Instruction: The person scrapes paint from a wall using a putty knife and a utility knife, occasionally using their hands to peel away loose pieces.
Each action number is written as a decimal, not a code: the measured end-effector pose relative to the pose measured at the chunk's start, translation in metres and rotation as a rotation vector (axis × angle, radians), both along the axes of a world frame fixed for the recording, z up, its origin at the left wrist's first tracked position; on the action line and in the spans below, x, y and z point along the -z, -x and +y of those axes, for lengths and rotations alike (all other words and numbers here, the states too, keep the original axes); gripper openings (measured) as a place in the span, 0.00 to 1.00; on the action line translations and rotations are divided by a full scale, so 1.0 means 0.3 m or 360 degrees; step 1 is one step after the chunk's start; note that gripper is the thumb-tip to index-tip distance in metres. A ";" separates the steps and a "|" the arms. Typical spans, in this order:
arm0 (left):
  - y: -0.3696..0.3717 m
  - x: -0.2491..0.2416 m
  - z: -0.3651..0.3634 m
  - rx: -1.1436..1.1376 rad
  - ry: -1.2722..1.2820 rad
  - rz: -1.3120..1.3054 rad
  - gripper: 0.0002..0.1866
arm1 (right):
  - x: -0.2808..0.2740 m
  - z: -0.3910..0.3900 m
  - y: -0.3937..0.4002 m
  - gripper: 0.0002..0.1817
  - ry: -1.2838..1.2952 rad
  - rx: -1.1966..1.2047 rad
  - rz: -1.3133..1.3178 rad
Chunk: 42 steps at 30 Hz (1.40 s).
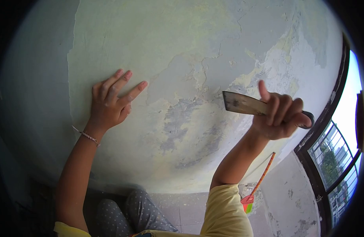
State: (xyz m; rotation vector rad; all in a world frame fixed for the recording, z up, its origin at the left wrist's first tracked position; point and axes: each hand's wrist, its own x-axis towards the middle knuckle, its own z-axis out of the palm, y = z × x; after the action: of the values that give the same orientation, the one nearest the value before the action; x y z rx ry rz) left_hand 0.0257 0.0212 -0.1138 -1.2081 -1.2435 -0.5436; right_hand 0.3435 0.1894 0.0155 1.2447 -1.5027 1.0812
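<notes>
My right hand point(282, 114) is wrapped round a putty knife point(243, 103), its dark handle end sticking out beyond my little finger. The broad blade points left, in front of the peeling wall point(182, 79), and my thumb is raised. On the left, my left hand point(111, 100) rests against the wall with its fingers stretched out and nothing in it. Paint has cracked and flaked between the two hands, with bare grey patches and ragged pale edges showing. A braided bracelet point(89, 138) circles my left wrist.
A window point(332, 158) with a dark frame and outside bars stands at the right. Below it, a broom point(248, 200) with an orange handle leans near the corner. My knees in dotted trousers point(144, 211) are close to the wall, above a tiled floor point(186, 213).
</notes>
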 end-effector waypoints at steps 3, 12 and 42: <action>-0.012 0.006 0.000 0.0036 0.0022 0.0033 0.32 | 0.035 0.015 0.086 0.29 0.0079 0.0473 -0.0176; -0.003 0.008 0.000 0.0008 0.0009 -0.0007 0.34 | 0.035 0.020 0.075 0.29 0.0129 0.0397 -0.0099; -0.003 0.012 0.004 -0.0037 0.0010 -0.0049 0.38 | 0.016 0.004 0.052 0.29 0.0124 0.0124 -0.0123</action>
State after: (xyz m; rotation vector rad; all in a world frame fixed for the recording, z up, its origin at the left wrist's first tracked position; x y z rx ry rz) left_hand 0.0267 0.0224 -0.1175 -1.1931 -1.2845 -0.5430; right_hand 0.3279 0.1905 0.0106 1.0932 -1.5395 1.1362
